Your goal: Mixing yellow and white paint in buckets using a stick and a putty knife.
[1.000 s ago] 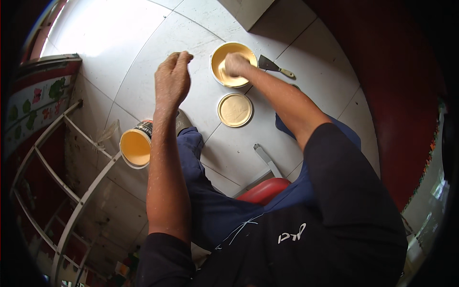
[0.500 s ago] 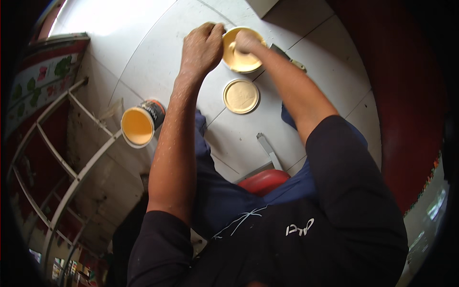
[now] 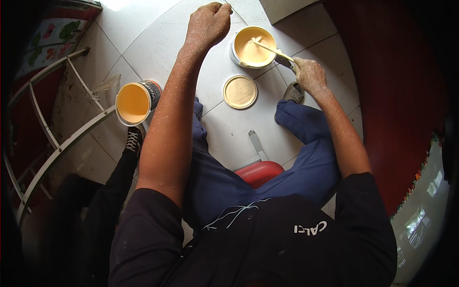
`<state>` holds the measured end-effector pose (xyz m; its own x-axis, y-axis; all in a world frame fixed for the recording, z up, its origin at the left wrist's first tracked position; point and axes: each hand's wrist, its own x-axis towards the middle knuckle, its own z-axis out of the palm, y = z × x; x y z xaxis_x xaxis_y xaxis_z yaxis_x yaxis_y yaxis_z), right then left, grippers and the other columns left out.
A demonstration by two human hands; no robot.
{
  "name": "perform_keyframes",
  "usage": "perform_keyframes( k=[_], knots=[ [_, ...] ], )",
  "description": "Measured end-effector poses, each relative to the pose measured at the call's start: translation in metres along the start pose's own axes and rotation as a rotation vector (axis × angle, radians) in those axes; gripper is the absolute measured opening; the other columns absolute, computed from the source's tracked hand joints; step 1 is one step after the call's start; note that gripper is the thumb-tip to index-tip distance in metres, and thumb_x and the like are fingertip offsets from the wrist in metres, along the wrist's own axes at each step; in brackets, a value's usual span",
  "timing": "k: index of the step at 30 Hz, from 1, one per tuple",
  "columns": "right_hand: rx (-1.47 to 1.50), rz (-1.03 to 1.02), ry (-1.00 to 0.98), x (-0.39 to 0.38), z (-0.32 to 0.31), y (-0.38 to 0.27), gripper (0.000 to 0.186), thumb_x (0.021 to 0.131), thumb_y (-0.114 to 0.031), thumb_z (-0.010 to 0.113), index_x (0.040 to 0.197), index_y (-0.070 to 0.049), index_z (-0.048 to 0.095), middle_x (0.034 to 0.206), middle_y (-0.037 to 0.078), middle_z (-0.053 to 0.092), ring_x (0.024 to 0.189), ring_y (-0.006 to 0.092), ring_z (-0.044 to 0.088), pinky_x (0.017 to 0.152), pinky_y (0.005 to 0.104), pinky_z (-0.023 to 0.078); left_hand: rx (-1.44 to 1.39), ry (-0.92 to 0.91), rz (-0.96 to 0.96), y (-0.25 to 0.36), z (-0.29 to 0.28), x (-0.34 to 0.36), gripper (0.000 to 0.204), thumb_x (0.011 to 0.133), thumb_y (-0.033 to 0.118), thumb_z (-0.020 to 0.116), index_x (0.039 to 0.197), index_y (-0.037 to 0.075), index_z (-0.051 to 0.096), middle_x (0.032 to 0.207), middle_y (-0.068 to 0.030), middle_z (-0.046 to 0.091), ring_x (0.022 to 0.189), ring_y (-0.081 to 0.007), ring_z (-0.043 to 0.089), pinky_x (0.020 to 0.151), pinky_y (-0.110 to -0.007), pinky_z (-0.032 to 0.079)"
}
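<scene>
My left hand is raised above the floor, left of a white bucket of cream paste, fingers curled; what they hold, if anything, is hidden. My right hand grips a cream-coated stick whose far end is in the paste. A putty knife shows beneath the stick, beside the bucket. A cream-smeared round lid lies below the bucket. An open tub with yellow-orange inside is left of my left forearm.
A metal rack stands at left near another person's black shoe and trouser leg. A dark red curved surface runs along the right, a pale block stands at the top. A red seat is between my legs.
My right hand has moved out of the bucket toward the right and down, showing the stick. My left hand has moved up, away from me. A person's dark leg has appeared at left.
</scene>
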<state>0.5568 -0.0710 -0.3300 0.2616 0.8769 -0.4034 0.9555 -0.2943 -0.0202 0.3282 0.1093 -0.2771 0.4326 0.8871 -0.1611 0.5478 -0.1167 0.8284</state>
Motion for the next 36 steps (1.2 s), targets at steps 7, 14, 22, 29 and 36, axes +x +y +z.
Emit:
perform_keyframes(
  k=[7,14,22,29,36],
  knots=[
    [0.216,0.138,0.108,-0.03,0.025,-0.017,0.022,0.088,-0.021,0.048,0.101,-0.011,0.062,0.089,0.016,0.064,0.088,0.035,0.061,0.078,0.0472,0.049,0.094,0.042,0.085,-0.015,0.011,-0.002,0.043,0.091,0.031,0.039,0.102,-0.002,0.065,0.103,-0.0204,0.064,0.095,-0.0305,0.062,0.086,-0.038,0.047],
    [0.334,0.165,-0.039,0.002,0.029,-0.006,0.027,0.085,-0.019,0.045,0.099,-0.009,0.064,0.092,0.016,0.064,0.09,0.0356,0.06,0.081,0.0463,0.047,0.154,-0.018,0.075,-0.024,0.015,-0.002,0.044,0.091,0.033,0.04,0.102,-0.002,0.065,0.102,-0.0204,0.064,0.095,-0.0311,0.061,0.086,-0.038,0.047],
    [0.509,0.072,0.085,-0.016,0.024,0.005,0.025,0.083,-0.017,0.051,0.099,-0.009,0.068,0.089,0.016,0.064,0.086,0.0338,0.061,0.079,0.0429,0.048,0.136,-0.02,0.017,-0.024,0.014,0.001,0.045,0.092,0.033,0.039,0.104,-0.003,0.064,0.106,-0.02,0.063,0.101,-0.0305,0.06,0.09,-0.038,0.045],
    [0.191,-0.112,0.154,-0.042,0.079,0.019,0.031,0.082,-0.014,0.056,0.112,-0.012,0.063,0.078,0.013,0.053,0.071,0.0294,0.059,0.065,0.0397,0.049,0.158,-0.052,0.024,-0.028,0.02,0.002,0.046,0.093,0.033,0.039,0.106,-0.004,0.063,0.106,-0.0204,0.063,0.102,-0.0297,0.06,0.091,-0.038,0.045],
    [0.152,-0.052,0.041,-0.058,0.079,0.022,0.033,0.084,-0.013,0.053,0.116,-0.012,0.06,0.083,0.014,0.055,0.076,0.0304,0.061,0.067,0.0408,0.051,0.144,-0.07,0.026,-0.028,0.026,-0.001,0.045,0.093,0.033,0.04,0.108,-0.003,0.062,0.107,-0.0202,0.063,0.102,-0.0297,0.06,0.091,-0.038,0.045]
  ],
)
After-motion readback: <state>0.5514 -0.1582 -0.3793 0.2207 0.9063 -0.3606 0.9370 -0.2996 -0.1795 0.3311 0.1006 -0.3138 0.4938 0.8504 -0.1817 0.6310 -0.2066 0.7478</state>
